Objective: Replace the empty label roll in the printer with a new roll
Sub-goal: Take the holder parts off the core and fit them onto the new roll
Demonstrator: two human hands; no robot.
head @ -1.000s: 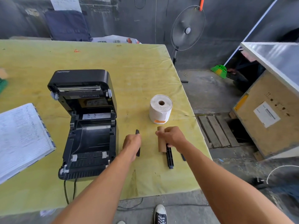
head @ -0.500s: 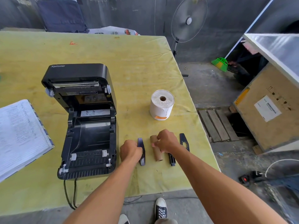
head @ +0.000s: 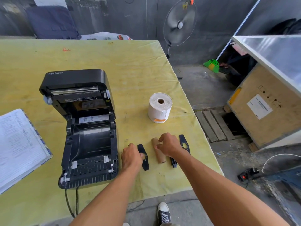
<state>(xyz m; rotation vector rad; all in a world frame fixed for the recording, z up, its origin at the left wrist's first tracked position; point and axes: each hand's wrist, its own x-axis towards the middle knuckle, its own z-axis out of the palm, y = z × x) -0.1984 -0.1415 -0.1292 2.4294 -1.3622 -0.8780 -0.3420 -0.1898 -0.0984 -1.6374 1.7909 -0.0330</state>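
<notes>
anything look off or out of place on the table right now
Nothing looks damaged or spilled. The printer sits with its lid up and bay empty, the bare cardboard core and loose black holder pieces lie beside it, and the new roll stands upright, unused.

big open notebook (head: 19, 147) full of handwriting sits on the left edge of the yellow-covered desk (head: 130, 66), a standing fan (head: 180, 24) is behind the far corner, green broom head (head: 211, 65) on the concrete floor, and a plywood crate (head: 263, 108) with a white label off to the right
</notes>
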